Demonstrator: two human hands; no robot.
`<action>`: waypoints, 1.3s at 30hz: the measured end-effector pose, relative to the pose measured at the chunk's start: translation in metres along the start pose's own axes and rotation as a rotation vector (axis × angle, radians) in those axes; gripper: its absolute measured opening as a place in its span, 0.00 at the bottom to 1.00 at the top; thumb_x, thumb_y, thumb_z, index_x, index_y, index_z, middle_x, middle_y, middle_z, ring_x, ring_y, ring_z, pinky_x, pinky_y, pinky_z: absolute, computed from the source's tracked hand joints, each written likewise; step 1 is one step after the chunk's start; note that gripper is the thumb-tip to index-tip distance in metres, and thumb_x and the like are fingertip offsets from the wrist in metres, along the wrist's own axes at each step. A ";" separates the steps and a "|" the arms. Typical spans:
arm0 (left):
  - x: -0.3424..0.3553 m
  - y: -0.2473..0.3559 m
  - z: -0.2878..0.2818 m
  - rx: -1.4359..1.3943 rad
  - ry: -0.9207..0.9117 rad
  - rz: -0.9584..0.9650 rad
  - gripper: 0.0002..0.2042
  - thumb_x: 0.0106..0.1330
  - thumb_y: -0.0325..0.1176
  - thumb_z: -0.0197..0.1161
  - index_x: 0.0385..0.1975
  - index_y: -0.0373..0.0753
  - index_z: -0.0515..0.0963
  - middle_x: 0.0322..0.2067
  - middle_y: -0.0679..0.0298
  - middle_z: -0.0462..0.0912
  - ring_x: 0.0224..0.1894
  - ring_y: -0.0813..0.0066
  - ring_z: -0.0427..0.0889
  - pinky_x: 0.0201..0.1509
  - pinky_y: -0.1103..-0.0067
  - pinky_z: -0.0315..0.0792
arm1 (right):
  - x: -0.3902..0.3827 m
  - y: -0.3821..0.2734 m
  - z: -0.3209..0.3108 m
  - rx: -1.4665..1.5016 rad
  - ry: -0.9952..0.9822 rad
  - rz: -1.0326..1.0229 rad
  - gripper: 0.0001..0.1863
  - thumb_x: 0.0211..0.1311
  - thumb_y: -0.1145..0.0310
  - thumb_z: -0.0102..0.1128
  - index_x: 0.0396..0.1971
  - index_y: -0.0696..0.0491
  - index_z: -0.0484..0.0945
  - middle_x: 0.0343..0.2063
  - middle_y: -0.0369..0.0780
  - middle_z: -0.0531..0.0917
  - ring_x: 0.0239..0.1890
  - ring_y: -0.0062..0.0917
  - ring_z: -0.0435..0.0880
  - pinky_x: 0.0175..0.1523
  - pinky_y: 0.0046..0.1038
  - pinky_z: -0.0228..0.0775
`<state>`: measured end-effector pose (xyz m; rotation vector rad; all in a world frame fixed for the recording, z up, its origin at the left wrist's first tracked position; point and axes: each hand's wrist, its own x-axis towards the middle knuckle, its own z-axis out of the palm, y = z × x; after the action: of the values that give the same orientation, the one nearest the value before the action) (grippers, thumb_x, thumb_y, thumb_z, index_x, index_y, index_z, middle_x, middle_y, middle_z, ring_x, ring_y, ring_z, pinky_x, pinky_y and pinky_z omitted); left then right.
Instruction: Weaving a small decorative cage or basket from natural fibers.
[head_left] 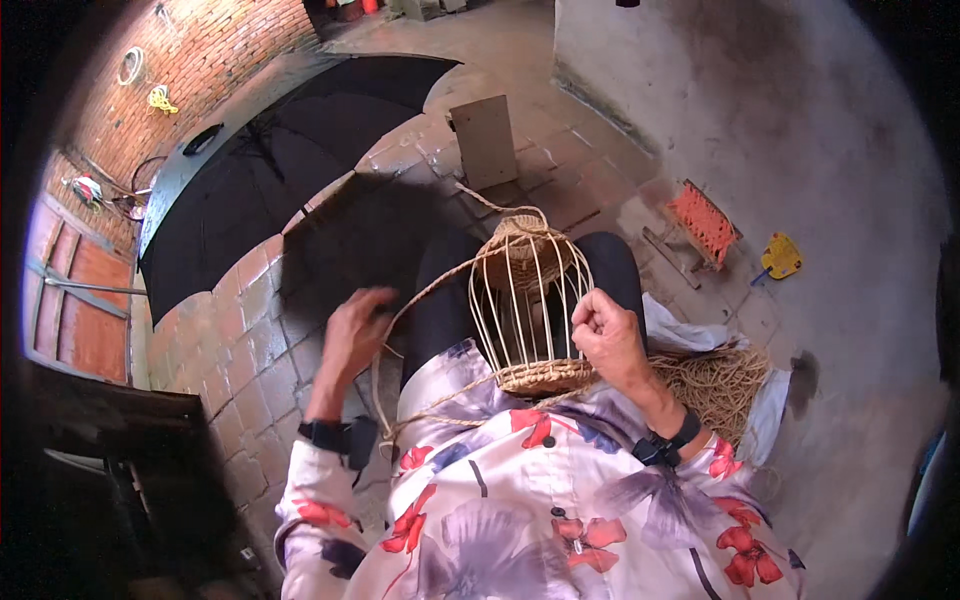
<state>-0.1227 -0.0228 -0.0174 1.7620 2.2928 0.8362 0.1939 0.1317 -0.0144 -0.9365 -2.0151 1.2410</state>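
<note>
A half-woven basket (532, 310) rests upright between my thighs. Its pale bare ribs bow outward between a woven straw band at the bottom and a tighter woven part at the top. At its right side, my right hand (612, 345) is closed against the outer ribs, fingers curled round them. My left hand (355, 335) is raised left of the basket, its fingers smeared by motion. A twisted straw cord (430, 292) runs from the basket's upper part past the left hand and loops down to my lap. Whether that hand grips the cord is unclear.
A heap of straw cord (705, 390) lies on white sacking at my right. Beyond it are a small stool with a red woven seat (705, 222) and a yellow fan (781, 256). An open black umbrella (290, 150) stands on the brick floor at far left, near an upright board (484, 142).
</note>
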 end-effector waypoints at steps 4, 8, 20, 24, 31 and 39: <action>0.050 0.074 0.039 -0.326 0.072 0.101 0.10 0.63 0.27 0.57 0.44 0.35 0.74 0.35 0.54 0.81 0.37 0.60 0.81 0.41 0.73 0.75 | -0.001 0.002 0.012 -0.029 0.019 -0.037 0.03 0.51 0.80 0.52 0.27 0.56 0.71 0.13 0.36 0.73 0.15 0.14 0.72 0.21 0.22 0.63; 0.047 0.085 0.044 0.012 0.083 0.193 0.05 0.63 0.26 0.56 0.36 0.36 0.73 0.29 0.53 0.79 0.29 0.52 0.80 0.31 0.68 0.73 | 0.006 -0.004 0.018 -0.216 0.089 -0.144 0.06 0.51 0.80 0.50 0.29 0.54 0.71 0.14 0.44 0.74 0.18 0.37 0.79 0.23 0.34 0.68; -0.312 -0.191 -0.014 0.574 -0.401 -1.046 0.13 0.58 0.33 0.56 0.42 0.41 0.79 0.37 0.51 0.82 0.41 0.54 0.80 0.42 0.66 0.74 | 0.013 0.004 0.013 -0.239 0.195 -0.244 0.05 0.52 0.78 0.50 0.29 0.52 0.71 0.16 0.46 0.77 0.22 0.42 0.80 0.25 0.40 0.68; -0.215 -0.138 0.014 0.365 -0.015 -0.504 0.14 0.58 0.36 0.60 0.43 0.40 0.79 0.40 0.52 0.82 0.43 0.54 0.80 0.47 0.68 0.73 | 0.011 0.000 0.010 -0.242 0.166 -0.241 0.05 0.52 0.78 0.50 0.29 0.53 0.72 0.15 0.46 0.76 0.22 0.42 0.80 0.25 0.41 0.68; -0.023 0.114 0.023 -0.236 -0.103 0.110 0.07 0.60 0.32 0.59 0.32 0.36 0.79 0.28 0.54 0.81 0.28 0.54 0.80 0.31 0.69 0.74 | 0.006 0.000 0.009 -0.275 0.128 -0.172 0.04 0.52 0.79 0.51 0.28 0.55 0.72 0.16 0.46 0.76 0.19 0.38 0.81 0.22 0.33 0.66; -0.102 -0.058 0.018 0.121 0.098 -0.473 0.08 0.63 0.36 0.56 0.29 0.37 0.75 0.23 0.46 0.77 0.26 0.45 0.77 0.27 0.63 0.69 | 0.010 -0.008 0.005 -0.183 0.105 -0.107 0.04 0.52 0.79 0.51 0.28 0.55 0.72 0.14 0.46 0.74 0.15 0.32 0.79 0.20 0.29 0.64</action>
<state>-0.1332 -0.1204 -0.0848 1.1488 2.7090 0.7159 0.1822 0.1348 -0.0081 -0.9448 -2.0911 0.9432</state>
